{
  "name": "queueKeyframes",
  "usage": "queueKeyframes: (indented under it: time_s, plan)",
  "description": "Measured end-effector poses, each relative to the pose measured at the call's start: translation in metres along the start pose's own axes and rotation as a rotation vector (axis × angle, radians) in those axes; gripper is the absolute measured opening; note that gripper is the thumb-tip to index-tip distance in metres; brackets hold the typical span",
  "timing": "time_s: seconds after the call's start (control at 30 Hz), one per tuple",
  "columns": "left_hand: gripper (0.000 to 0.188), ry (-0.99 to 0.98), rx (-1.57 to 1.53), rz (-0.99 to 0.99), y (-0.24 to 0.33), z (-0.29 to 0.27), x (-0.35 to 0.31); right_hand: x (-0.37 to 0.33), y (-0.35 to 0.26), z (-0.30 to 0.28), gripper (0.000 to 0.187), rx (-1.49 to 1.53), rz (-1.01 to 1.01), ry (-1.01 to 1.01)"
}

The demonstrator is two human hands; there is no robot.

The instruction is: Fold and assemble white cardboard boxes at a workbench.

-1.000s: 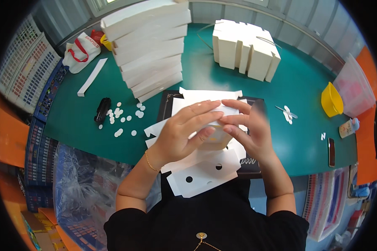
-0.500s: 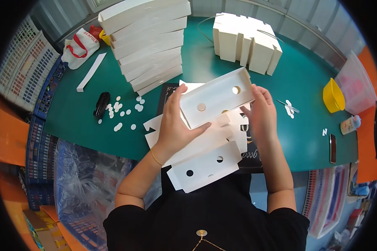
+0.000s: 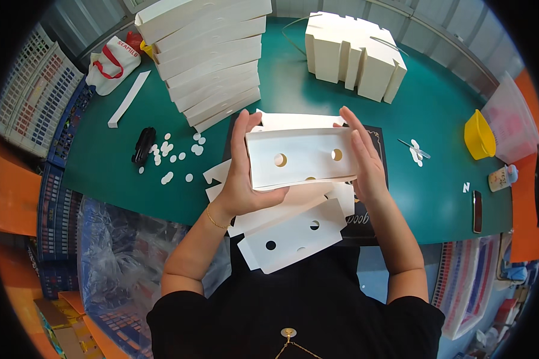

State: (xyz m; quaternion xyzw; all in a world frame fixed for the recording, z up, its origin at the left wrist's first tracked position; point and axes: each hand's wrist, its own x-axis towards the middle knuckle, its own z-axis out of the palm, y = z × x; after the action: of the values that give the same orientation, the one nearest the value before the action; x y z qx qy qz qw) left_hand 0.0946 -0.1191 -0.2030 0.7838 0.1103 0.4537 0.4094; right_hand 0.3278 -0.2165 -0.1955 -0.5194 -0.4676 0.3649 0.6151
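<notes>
A shallow white cardboard box [image 3: 305, 146] with round holes in its base is held up before me, its open side facing me. My left hand [image 3: 239, 179] grips its left end, thumb along the lower edge and fingers up the side. Against the right end, my right hand [image 3: 368, 167] holds the box with its fingers reaching upward, some of them partly hidden. Beneath lie overlapping flat card blanks; the nearest white blank [image 3: 293, 236] has punched holes and hangs over the table edge. Under these lies a black printed mat [image 3: 374, 140].
A tall stack of white boxes [image 3: 212, 66] stands at the back left, and a strapped bundle of flat card [image 3: 353, 54] at the back. White paper discs [image 3: 173, 158] lie scattered near a black tool [image 3: 143, 146]. A yellow tub [image 3: 480, 136] and phone [image 3: 477, 211] are at the right.
The box has turned from a slant to nearly level, with its open side facing me more. My right hand has moved up along its right end; the left still holds on.
</notes>
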Motion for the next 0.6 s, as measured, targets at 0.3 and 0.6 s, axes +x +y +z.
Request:
queueKeyframes:
  time_s: [0.3, 0.6]
  plan:
    - [0.121, -0.072, 0.087, -0.160, 0.026, -0.040, 0.007, 0.007, -0.014, -0.014, 0.062, 0.503, 0.115, -0.084]
    - [0.071, 0.351, 0.193, 0.205, 0.094, -0.198, 0.195, 0.008, -0.007, -0.019, 0.064, 0.310, 0.251, 0.015]
